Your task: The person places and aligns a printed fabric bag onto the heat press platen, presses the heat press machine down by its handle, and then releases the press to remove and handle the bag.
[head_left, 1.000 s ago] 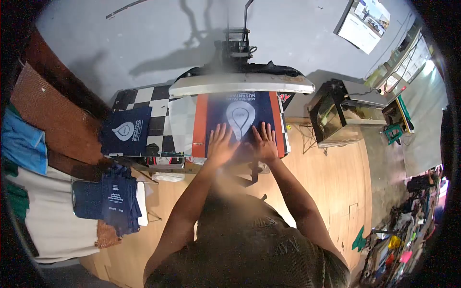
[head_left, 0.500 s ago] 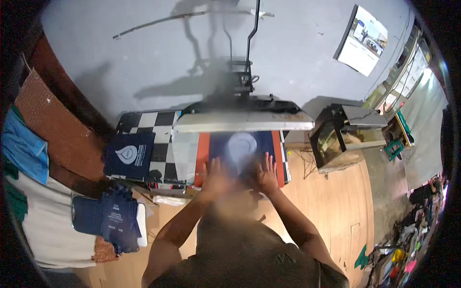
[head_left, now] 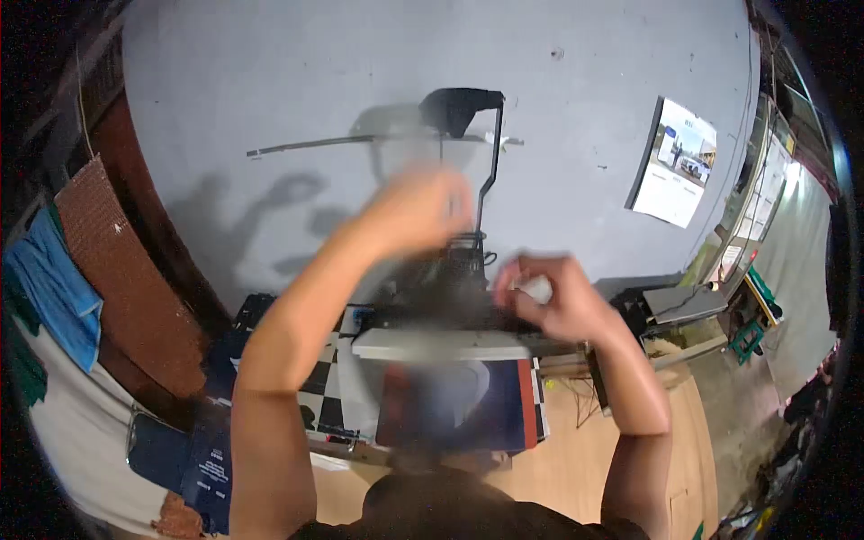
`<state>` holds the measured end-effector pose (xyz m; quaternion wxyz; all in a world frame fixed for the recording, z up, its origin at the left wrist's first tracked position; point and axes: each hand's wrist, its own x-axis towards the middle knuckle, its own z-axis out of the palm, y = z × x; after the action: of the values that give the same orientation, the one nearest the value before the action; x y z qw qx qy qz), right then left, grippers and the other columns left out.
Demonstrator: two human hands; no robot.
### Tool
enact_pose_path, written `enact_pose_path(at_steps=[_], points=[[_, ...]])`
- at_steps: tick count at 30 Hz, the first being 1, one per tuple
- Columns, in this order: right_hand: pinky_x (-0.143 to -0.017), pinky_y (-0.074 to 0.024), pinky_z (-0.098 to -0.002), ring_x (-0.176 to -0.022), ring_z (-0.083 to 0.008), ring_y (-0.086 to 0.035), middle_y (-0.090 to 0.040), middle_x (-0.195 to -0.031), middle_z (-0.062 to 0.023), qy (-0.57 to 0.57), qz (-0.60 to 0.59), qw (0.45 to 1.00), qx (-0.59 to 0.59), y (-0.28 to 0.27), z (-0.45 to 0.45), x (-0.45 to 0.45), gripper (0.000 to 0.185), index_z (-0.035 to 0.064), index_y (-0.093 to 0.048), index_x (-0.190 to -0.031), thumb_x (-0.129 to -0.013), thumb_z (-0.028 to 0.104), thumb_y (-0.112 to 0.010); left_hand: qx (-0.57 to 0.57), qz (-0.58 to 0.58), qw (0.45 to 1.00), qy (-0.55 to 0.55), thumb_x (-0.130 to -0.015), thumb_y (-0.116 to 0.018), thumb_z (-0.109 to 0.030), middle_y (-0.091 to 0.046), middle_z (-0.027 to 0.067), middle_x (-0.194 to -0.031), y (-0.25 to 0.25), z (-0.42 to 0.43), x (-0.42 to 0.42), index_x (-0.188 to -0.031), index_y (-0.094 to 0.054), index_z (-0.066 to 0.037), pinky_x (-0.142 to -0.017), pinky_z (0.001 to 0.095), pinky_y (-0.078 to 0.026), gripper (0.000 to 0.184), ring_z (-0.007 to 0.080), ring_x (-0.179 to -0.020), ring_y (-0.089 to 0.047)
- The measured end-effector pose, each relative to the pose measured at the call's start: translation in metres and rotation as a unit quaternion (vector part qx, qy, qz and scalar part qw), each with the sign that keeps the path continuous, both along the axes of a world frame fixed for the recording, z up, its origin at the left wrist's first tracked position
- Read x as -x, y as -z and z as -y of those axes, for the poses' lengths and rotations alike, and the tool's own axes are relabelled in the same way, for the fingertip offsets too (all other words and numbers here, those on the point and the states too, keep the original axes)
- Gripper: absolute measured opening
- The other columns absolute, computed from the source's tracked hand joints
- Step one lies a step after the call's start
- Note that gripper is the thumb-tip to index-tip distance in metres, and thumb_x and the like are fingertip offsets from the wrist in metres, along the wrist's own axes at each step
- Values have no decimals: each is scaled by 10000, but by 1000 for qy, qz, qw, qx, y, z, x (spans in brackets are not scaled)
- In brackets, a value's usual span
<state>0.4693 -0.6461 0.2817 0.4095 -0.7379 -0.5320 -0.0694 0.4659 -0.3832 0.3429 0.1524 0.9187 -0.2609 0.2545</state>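
My left hand (head_left: pixel 427 211) is raised in front of the heat press's upper arm, smeared by motion, so its fingers are unclear. Lower and to the right, my right hand (head_left: pixel 571 301) has its fingers curled around something whitish that I cannot make out. Beneath both hands is the heat press's raised upper plate (head_left: pixel 459 346), with its black handle (head_left: pixel 450 110) standing high. Under it, a navy cloth (head_left: pixel 498 414) with a pale drop print lies flat over a red-orange pad (head_left: pixel 528 396). A blurry smudge covers the middle of the view.
A checkered tabletop (head_left: pixel 335 385) extends left of the press. Folded navy cloths (head_left: pixel 211 454) lie at lower left, near a blue towel (head_left: pixel 58 288). On the right stand a grey-topped cabinet (head_left: pixel 684 306) and a green stool (head_left: pixel 747 337). A calendar (head_left: pixel 677 162) hangs on the wall.
Both hands have lifted off the navy cloth, where they lay flat, and risen in front of the press. The right fingers have curled. The view has tilted upward.
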Motion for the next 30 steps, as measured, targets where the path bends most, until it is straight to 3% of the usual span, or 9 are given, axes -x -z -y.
enact_pose_path(at_steps=[1, 4, 7, 9, 12, 14, 18, 21, 30], points=[[-737, -537, -314, -853, -186, -685, -722, -925, -88, 51, 77, 995, -45, -10, -13, -24, 179, 12, -685, -989, -817, 23, -733, -28, 184, 982, -23, -842, -727, -187, -705, 131, -1017, -19, -8, -43, -1012, -703, -70, -916, 436, -508, 207, 358, -1032, -640], [-826, -559, -409, -1023, -327, -667, -667, -1157, -124, 204, 317, 921, -101, -43, -50, -97, 251, 57, -663, -1061, -824, 89, -738, 21, 288, 957, -24, -824, -748, -195, -701, 145, -1074, -60, -34, -142, -1074, -685, -49, -958, 451, -492, 296, 367, -1101, -613], [-1021, -493, -419, -1212, -332, -591, -622, -1276, -151, 271, 434, 854, -95, -79, -79, -176, 430, 43, -588, -1209, -808, 107, -729, -62, 425, 903, -14, -815, -743, -171, -696, 181, -1062, -65, -52, -208, -1054, -668, -38, -954, 477, -495, 283, 386, -1090, -620], [-1091, -455, -425, -1251, -333, -566, -615, -1290, -162, 295, 474, 824, -99, -92, -91, -218, 507, 31, -552, -1262, -795, 113, -733, -51, 135, 982, -122, -798, -742, -154, -700, 198, -1002, -68, -48, -224, -989, -658, -39, -899, 491, -527, 238, 399, -1016, -657], [-1169, -377, -448, -1320, -330, -511, -596, -1324, -177, 347, 503, 791, -21, -104, -105, -258, 622, 4, -489, -1320, -761, 118, -736, -59, 185, 955, -223, -761, -752, -142, -704, 193, -935, -62, -30, -229, -942, -648, -44, -823, 499, -556, 231, 404, -912, -686], [-1175, -374, -474, -1223, -348, -584, -642, -1249, -181, 311, 377, 866, 108, -118, -113, -267, 630, 27, -496, -1332, -754, 126, -724, -60, 205, 952, -219, -732, -768, -153, -712, 176, -893, -61, -26, -230, -938, -657, -50, -781, 497, -568, 255, 400, -866, -696], [-896, -553, -465, -860, -402, -689, -714, -839, -195, 354, 288, 878, 144, -138, -126, -279, 362, 51, -695, -1006, -681, 208, -701, -46, 207, 949, -232, -727, -790, -204, -723, 164, -874, -61, -24, -235, -905, -673, -59, -775, 480, -580, 257, 370, -878, -712], [-746, -590, -451, -779, -403, -708, -722, -805, -212, 333, 295, 888, 118, -141, -128, -289, 272, 69, -731, -814, -642, 277, -696, -59, 172, 950, -254, -714, -806, -239, -732, 170, -885, -69, -16, -234, -890, -709, -65, -778, 462, -586, 266, 346, -886, -722], [-794, -579, -452, -826, -404, -709, -726, -838, -223, 364, 260, 890, 91, -138, -132, -284, 310, 59, -749, -820, -637, 301, -686, -129, 53, 971, -196, -789, -700, -233, -734, 202, -886, -90, -37, -251, -873, -750, -46, -759, 470, -565, 211, 369, -840, -724]])
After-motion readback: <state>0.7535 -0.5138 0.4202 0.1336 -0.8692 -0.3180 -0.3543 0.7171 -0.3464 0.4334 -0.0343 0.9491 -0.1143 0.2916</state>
